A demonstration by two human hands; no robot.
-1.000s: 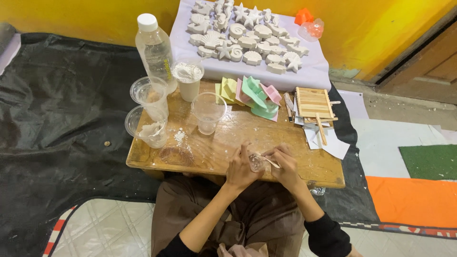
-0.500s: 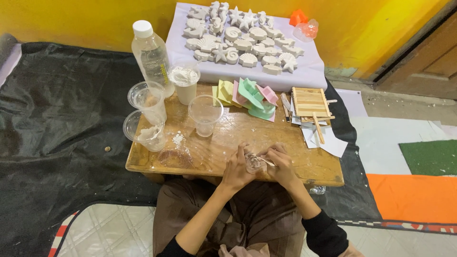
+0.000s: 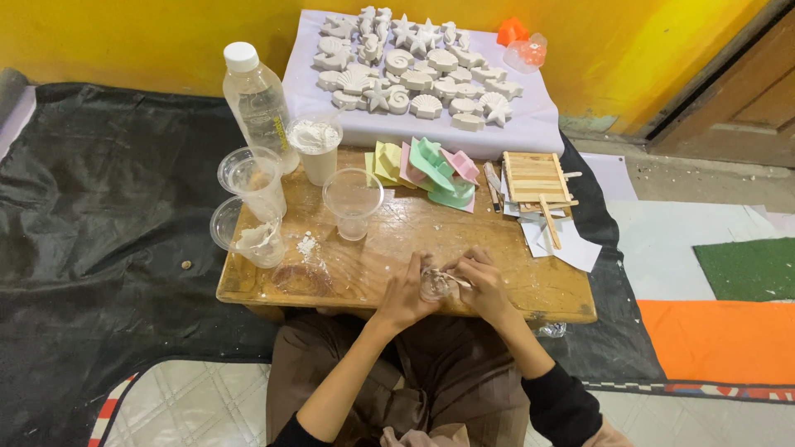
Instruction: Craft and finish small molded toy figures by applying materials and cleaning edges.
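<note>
Gripping a small clear plastic cup [image 3: 434, 285] near the lower middle of the frame, the left hand [image 3: 407, 294] curls closed around its side, hiding most of it. The right hand [image 3: 484, 285] pinches a thin wooden stick [image 3: 451, 277] whose tip dips into that cup; the contents are hard to make out. Upper left on the wooden tabletop [image 3: 530, 285] stand one clear plastic bottle with a white cap [image 3: 257, 103], its label unreadable, and four clear cups [image 3: 352, 199]. Many white plaster shell and star casts [image 3: 414, 74] cover the pale sheet beyond.

Bright, even warm light; soft faint shadows; sharp focus; slight wide-angle bending at edges.
</note>
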